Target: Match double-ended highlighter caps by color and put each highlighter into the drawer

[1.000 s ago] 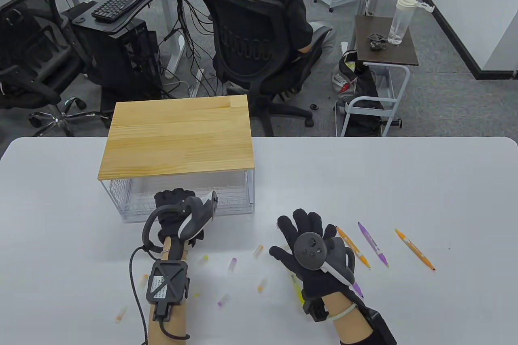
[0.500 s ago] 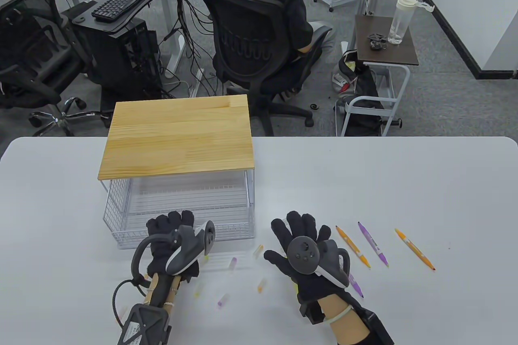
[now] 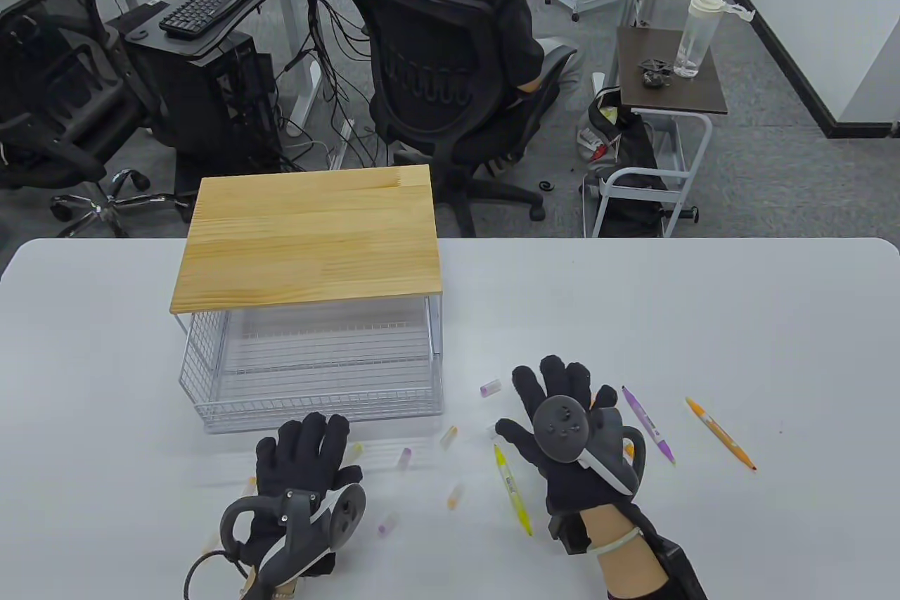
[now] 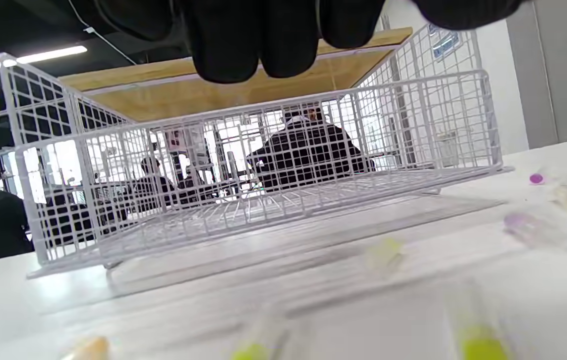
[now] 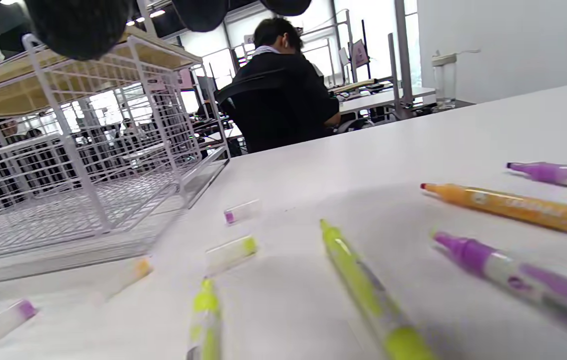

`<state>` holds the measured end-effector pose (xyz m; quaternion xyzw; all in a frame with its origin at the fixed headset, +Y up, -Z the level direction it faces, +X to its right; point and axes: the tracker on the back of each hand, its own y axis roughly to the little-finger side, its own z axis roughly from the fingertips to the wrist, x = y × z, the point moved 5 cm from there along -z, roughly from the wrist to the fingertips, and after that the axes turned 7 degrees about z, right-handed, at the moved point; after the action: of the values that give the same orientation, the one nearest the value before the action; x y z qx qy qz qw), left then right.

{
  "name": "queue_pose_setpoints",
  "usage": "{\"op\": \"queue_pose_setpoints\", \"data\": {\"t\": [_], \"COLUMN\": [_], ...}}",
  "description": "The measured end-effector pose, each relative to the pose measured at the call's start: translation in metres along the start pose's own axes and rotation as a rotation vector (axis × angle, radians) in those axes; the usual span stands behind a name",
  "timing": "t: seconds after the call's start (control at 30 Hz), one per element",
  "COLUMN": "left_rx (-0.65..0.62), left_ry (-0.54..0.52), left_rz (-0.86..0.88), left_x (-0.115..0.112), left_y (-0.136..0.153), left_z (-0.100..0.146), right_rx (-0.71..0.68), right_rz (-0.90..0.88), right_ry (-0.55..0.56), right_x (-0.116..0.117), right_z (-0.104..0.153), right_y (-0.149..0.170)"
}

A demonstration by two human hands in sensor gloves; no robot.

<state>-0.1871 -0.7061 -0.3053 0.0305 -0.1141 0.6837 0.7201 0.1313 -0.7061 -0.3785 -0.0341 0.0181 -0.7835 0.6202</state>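
Several caps (image 3: 403, 459) on white table (image 3: 703, 318)

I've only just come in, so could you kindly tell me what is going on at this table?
A person in sensor gloves is sorting highlighters and their loose caps. The wire drawer under the wooden top stands pulled out and holds nothing yet. The left hand hovers open in front of it, over scattered caps. The right hand is spread open above uncapped highlighters, with a yellow one beside it. Neither hand holds anything.
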Motion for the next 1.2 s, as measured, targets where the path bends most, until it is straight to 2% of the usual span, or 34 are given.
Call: {"op": "queue_pose_setpoints", "data": {"t": [0.17,0.33,0.43,0.57,0.7,0.93,1.2], "left_rx": [0.018,0.059,0.087,0.110,0.115,0.116,0.133], "left_ry": [0.032,0.020,0.020,0.022,0.029,0.048,0.027], "left_rz": [-0.046,0.017,0.025,0.037,0.037,0.019,0.007], "left_x": [-0.008,-0.004,-0.005,-0.006,-0.008,-0.009,-0.003], "left_y": [0.011,0.025,0.034,0.042,0.043,0.042,0.046], "left_z": [0.005,0.006,0.006,0.006,0.006,0.006,0.009], "right_rx": [0.142,0.322,0.434,0.581,0.699,0.802,0.821], "right_rz": [0.044,0.096,0.154,0.123,0.151,0.100,0.135], "right_ry": [-0.007,-0.028,-0.085,-0.140,-0.195,-0.249,-0.235], "right_x": [-0.015,-0.024,-0.019,-0.006,0.006,0.023,0.025], "right_z": [0.000,-0.003,-0.002,0.001,0.004,0.013,0.011], "right_y": [0.053,0.121,0.164,0.217,0.253,0.288,0.286]}}
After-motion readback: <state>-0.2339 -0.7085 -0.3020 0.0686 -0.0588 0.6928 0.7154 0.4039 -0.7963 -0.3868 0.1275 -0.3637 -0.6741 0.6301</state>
